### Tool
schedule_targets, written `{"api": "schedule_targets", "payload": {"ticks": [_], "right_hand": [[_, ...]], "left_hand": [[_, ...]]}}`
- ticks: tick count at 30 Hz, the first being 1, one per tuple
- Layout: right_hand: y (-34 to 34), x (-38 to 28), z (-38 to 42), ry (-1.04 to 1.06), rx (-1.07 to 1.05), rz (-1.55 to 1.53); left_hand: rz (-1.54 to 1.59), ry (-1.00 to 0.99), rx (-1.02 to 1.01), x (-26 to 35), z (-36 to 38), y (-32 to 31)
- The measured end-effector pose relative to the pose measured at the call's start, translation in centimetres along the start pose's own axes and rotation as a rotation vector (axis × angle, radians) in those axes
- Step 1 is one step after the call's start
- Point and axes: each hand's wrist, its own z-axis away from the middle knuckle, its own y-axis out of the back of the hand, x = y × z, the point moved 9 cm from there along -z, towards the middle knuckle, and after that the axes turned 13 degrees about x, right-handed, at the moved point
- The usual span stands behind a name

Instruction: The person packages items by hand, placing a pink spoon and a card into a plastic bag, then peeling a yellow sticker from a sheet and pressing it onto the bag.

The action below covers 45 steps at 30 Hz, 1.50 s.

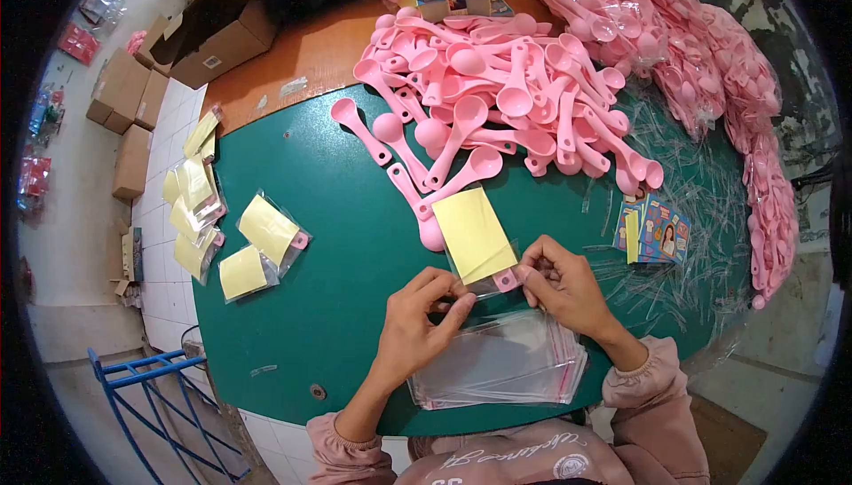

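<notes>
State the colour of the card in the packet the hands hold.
The card shows pale yellow, seen best in the head view.

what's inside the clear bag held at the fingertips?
Inside the clear bag: a yellow card and a pink handle end with a hole, showing past the card's lower edge. The rest of that pink piece can't be seen; the card covers it.

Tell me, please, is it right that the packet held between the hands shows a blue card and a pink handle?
Not quite: in the head view, the card shows yellow, not blue; the packet does show a pink handle.
</notes>
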Motion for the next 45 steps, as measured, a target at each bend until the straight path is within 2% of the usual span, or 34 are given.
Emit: {"api": "schedule_targets", "payload": {"ticks": [2, 6, 8, 11, 15, 18, 20, 24, 27, 29, 32, 33, 34, 35, 36, 38, 39, 41, 42, 43, 45], "right_hand": [[0.1, -0.1, 0.0, -0.006, 0.039, -0.025], [0.3, -0.2, 0.1, -0.002, 0.074, 0.039], [0.2, -0.4, 0.1, -0.005, 0.068, 0.062], [0.2, -0.1, 0.0, -0.088, 0.093, -0.045], [0.2, -0.3, 0.0, -0.036, 0.089, -0.052], [0.1, -0.4, 0.1, 0.000, 0.088, -0.050], [0.1, -0.4, 0.1, 0.009, 0.090, -0.050], [0.0, -0.7, 0.2, 0.040, 0.068, 0.019], [-0.1, -0.7, 0.2, 0.059, 0.051, 0.034], [-0.1, -1.0, 0.3, 0.073, 0.046, 0.041], [-0.2, -1.4, 0.6, 0.037, 0.009, 0.049], [-0.2, -2.3, 0.7, 0.136, -0.022, 0.156], [-0.3, -3.2, 0.8, 0.233, -0.051, 0.265], [0.4, -3.7, 0.5, 0.246, -0.041, 0.271], [2.5, -5.3, -0.1, 0.388, 0.136, 0.374], [6.5, -7.4, -1.2, 0.606, 0.447, 0.592], [8.6, -8.0, -2.0, 0.682, 0.585, 0.711], [11.9, -8.8, -3.7, 0.711, 0.762, 0.937], [13.0, -8.3, -4.8, 0.721, 0.740, 0.954], [13.7, -7.8, -5.8, 0.733, 0.719, 0.972], [14.0, -6.5, -7.8, 0.689, 0.706, 1.039]], "left_hand": [[0.011, -0.032, 0.053, 0.3, 0.0, 0.3], [-0.019, 0.009, 0.028, 0.0, 0.1, 0.5], [0.048, 0.185, 0.032, -2.1, 0.5, 0.3], [0.154, 0.235, 0.104, -2.1, 0.5, 0.5], [0.120, 0.227, 0.123, -1.8, 0.4, 0.6], [0.275, 0.264, 0.158, -2.4, 0.5, 0.8], [0.190, 0.145, 0.084, -2.1, 0.5, 0.4], [0.078, 0.177, 0.015, -1.6, 0.6, 0.1], [0.112, 0.171, 0.076, -0.9, 0.6, 0.2], [0.255, 0.177, 0.239, -0.8, 0.5, 0.9], [0.393, 0.216, 0.226, -1.2, 0.5, 0.4], [0.396, 0.205, 0.215, -0.9, 0.5, 0.5], [0.325, 0.174, 0.205, -0.6, 0.4, 0.9], [0.255, 0.138, 0.204, -0.3, 0.3, 1.6], [0.140, 0.021, 0.222, 0.3, 0.2, 2.9], [0.181, -0.085, 0.384, 2.6, 0.4, 6.9], [0.153, -0.074, 0.522, 2.7, 0.9, 9.6], [0.150, -0.103, 0.725, 2.2, 1.8, 14.1], [-0.068, -0.135, 0.866, 3.1, 2.7, 15.6], [-0.064, -0.143, 0.864, 3.0, 2.6, 15.8], [-0.950, -0.486, 1.138, 6.9, 4.7, 15.3]]}}
